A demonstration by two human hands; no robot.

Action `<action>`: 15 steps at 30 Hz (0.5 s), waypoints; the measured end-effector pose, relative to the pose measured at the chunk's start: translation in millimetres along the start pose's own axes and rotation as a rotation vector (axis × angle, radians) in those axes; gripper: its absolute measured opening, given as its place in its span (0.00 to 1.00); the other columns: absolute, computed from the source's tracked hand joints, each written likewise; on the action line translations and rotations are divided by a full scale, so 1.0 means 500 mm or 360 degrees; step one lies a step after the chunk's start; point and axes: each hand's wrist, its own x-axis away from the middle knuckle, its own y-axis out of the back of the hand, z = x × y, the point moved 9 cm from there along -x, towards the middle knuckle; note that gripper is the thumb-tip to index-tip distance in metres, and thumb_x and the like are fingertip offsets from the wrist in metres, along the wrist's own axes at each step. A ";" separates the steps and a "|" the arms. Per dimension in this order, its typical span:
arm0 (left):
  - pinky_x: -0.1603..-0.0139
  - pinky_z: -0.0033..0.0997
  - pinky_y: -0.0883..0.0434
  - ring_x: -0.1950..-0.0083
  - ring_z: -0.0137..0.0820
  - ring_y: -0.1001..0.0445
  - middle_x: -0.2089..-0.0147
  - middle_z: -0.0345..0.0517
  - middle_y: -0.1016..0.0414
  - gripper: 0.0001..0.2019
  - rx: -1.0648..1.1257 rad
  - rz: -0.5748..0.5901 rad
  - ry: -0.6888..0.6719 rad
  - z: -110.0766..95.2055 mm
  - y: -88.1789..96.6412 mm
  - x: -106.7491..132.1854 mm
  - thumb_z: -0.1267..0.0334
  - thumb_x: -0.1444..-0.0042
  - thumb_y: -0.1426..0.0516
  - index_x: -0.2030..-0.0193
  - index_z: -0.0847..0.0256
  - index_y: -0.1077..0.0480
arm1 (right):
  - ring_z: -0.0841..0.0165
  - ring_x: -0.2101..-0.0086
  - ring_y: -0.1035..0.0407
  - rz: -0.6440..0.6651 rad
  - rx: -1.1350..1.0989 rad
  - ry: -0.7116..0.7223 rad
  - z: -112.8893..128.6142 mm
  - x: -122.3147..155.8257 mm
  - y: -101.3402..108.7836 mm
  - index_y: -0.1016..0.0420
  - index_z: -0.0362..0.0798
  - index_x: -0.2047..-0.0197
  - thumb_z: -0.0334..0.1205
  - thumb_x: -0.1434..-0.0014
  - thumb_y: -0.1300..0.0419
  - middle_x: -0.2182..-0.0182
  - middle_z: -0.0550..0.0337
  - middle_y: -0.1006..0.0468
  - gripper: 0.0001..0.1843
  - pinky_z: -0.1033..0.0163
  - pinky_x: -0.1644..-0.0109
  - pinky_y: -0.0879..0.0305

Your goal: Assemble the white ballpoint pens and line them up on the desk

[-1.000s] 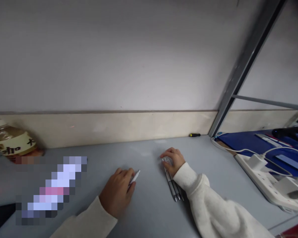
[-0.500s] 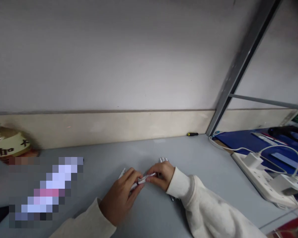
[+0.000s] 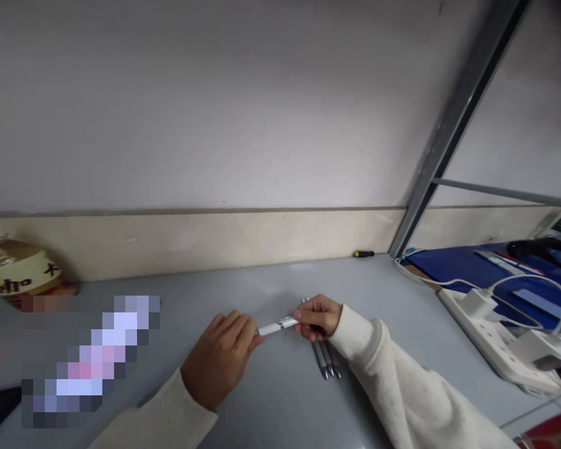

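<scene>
A white pen (image 3: pixel 271 329) with a dark band at its middle is stretched between my two hands, above the grey desk. My left hand (image 3: pixel 224 355) is closed around its left end, which the fingers hide. At the other end, my right hand (image 3: pixel 318 317) pinches the pen between thumb and fingers. Three more pens (image 3: pixel 326 360) with silver tips lie side by side on the desk beneath my right hand, their upper parts partly covered by it.
A power strip (image 3: pixel 500 343) with white plugs and cables lies at the right, by a metal post (image 3: pixel 402 234). A small yellow-and-black screwdriver (image 3: pixel 363 254) rests near the wall. To the left are a labelled bottle (image 3: pixel 21 268) and a pixelated object (image 3: pixel 98 355).
My right hand has moved slightly right and up, and more of the pen shows between my hands. The pens on the desk are less covered. Both hands keep hold of the pen.
</scene>
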 end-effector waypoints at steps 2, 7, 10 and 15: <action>0.75 0.31 0.41 0.76 0.31 0.39 0.79 0.43 0.37 0.22 0.0137 0.0031 -0.0009 -0.003 -0.006 0.003 0.65 0.36 0.64 0.78 0.60 0.40 | 0.79 0.87 0.50 0.0006 0.0059 0.0061 0.007 0.002 -0.001 0.31 0.42 0.78 0.57 0.54 0.41 0.89 0.69 0.40 0.23 0.71 0.84 0.56; 0.75 0.28 0.38 0.75 0.29 0.37 0.78 0.41 0.37 0.17 0.0554 0.0160 0.0262 0.020 -0.033 0.015 0.65 0.38 0.62 0.77 0.58 0.43 | 0.76 0.81 0.44 -0.0236 0.0613 0.0471 0.066 0.024 0.011 0.26 0.43 0.70 0.51 0.48 0.43 0.83 0.65 0.34 0.17 0.70 0.78 0.49; 0.76 0.28 0.37 0.76 0.29 0.36 0.78 0.40 0.37 0.17 0.0650 0.0219 0.0383 0.032 -0.043 0.017 0.62 0.38 0.63 0.77 0.58 0.45 | 0.74 0.76 0.39 -0.0395 0.0776 0.0690 0.097 0.037 0.016 0.24 0.44 0.66 0.49 0.48 0.41 0.76 0.60 0.28 0.16 0.68 0.72 0.43; 0.73 0.29 0.36 0.73 0.30 0.36 0.77 0.40 0.37 0.17 0.0603 0.0178 0.0329 0.034 -0.034 0.010 0.61 0.38 0.63 0.77 0.57 0.45 | 0.75 0.80 0.41 -0.0425 0.0645 0.0459 0.067 0.023 0.033 0.24 0.43 0.65 0.57 0.50 0.42 0.78 0.61 0.29 0.24 0.69 0.77 0.45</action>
